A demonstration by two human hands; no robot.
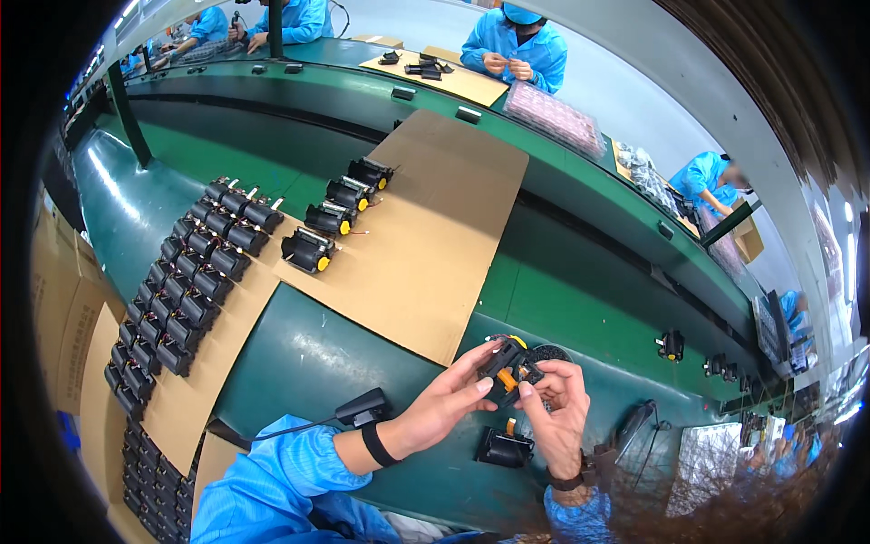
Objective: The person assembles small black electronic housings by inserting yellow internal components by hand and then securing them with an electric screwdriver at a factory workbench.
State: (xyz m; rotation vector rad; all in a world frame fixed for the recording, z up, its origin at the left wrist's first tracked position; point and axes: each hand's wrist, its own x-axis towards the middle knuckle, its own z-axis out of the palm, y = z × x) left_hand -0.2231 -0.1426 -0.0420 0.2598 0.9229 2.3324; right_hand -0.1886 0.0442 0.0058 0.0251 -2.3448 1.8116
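Observation:
My left hand (447,405) holds a small black plastic assembly (497,361) with a yellow round part and an orange flat flex cable. My right hand (560,419) pinches the assembly's right side, thumb and fingertips close to the orange cable; the exact contact is partly hidden by the fingers. Just below the hands, a black housing (504,449) with a short orange tab lies on the green bench. A dark round object (550,354) shows partly behind my right fingers. A black strap (377,443) circles my left wrist, beside a black corded block (362,407).
Cardboard sheets (417,281) on the bench carry several black units with yellow wheels (308,249) and rows of black modules (186,281). A dark hand tool (636,419) lies to the right. Across a green conveyor (344,86), co-workers in blue sit working.

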